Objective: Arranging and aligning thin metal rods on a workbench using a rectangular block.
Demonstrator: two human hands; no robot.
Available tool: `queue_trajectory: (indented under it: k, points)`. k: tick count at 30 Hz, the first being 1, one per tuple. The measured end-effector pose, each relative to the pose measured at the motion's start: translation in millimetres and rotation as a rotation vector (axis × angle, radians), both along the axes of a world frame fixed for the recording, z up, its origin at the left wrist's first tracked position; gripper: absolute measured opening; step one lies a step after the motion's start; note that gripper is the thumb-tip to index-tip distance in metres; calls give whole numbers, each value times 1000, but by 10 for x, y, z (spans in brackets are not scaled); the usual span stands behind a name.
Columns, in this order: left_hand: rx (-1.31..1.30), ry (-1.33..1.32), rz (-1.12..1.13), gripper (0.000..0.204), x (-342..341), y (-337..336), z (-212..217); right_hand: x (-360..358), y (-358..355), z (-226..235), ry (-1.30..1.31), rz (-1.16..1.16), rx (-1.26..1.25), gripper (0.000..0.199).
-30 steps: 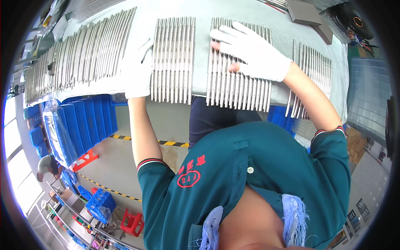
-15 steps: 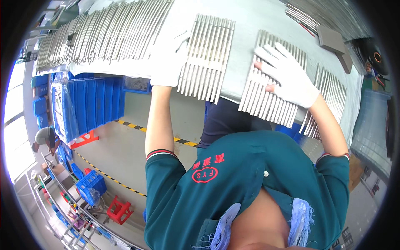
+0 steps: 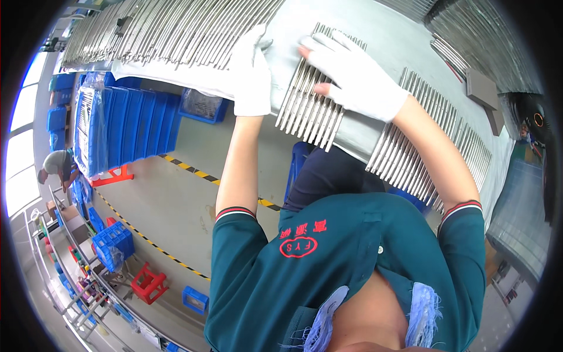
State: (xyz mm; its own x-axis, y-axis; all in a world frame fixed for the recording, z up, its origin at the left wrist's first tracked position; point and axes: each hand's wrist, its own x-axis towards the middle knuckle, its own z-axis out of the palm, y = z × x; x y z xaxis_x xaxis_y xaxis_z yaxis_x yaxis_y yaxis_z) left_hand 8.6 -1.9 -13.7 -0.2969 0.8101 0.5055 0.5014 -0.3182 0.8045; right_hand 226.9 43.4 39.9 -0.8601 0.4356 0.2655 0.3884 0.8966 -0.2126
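Rods are shifting under the gloved hands: across the last second the view has swung toward one o'clock, the long fan of rods has slid up to the eleven o'clock corner, and the right hand [image 3: 356, 79] has come inward from the far group onto the middle one. That suggests the person is now squaring up this central bundle rather than the outer rows.

The middle bundle of metal rods [image 3: 308, 111] is lying near the front edge of the grey table [image 3: 387, 23], just right of centre at about twelve o'clock. Its pieces are thin, straight and silvery, lying side by side and touching, their near ends overhanging the edge unevenly. The right hand is pressing flat on top of it, fingers [image 3: 319, 50] spread open and not closed round anything. The left hand [image 3: 251, 76] is resting at the bundle's left side, at eleven o'clock from it, glove flat on the table cloth; whether its fingers are curling over any rod I cannot tell.

A further row of rods [image 3: 422, 146] is running off toward three o'clock, and the large fan of rods [image 3: 170, 29] is filling the ten-to-eleven o'clock area. Blue crates [image 3: 126, 126] are standing on the floor at nine o'clock.
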Motion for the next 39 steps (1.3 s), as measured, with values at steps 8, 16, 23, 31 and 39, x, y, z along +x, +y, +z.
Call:
queue_trajectory:
  k: [8,16,23,31,39]
  points:
    - [43,63,130,29,-32,-2,-13,-463,96,-102,-46,25,255,52]
    - [-31,72,60,32,-10,-25,1,-302,99,-191,-37,27,268,49]
    - [-41,91,25,30,-1,-45,12,-154,58,-153,-69,29,259,51]
    - [-69,24,9,31,-10,-32,-33,-142,64,-182,-56,28,243,51]
    - [-64,76,9,31,9,-23,18,-156,39,-122,-127,39,221,55]
